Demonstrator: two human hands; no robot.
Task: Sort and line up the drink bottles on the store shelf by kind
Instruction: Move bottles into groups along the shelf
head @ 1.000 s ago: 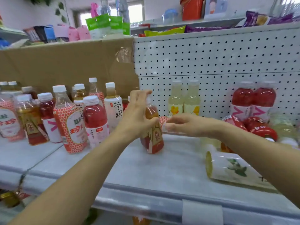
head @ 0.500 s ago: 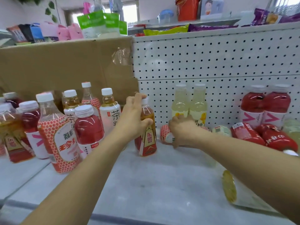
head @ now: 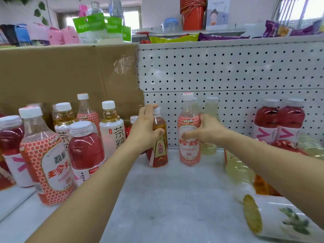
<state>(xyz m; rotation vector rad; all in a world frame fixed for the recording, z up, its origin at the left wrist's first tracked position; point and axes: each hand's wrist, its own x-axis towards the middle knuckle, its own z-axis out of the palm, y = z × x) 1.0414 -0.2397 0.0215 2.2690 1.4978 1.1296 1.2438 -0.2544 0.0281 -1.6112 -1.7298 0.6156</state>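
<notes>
Right hand (head: 205,132) masking dotted bottle (head: 189,155), pale bottles (head: 212,109) behind, perhaps two

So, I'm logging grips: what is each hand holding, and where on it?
The left hand grips the amber bottle around its shoulder, near the neck. The right hand grips the red honeycomb bottle around its label, mid-body.

The pegboard (head: 228,71) looks like smooth white-painted metal. Left of it the cardboard (head: 61,72) is matt brown, with a shiny tape patch (head: 123,64). Below it the shelf (head: 166,199) is dull speckled grey. In front of it the amber bottle (head: 158,155) and honeycomb-label bottle (head: 189,155) are glossy clear plastic.
</notes>
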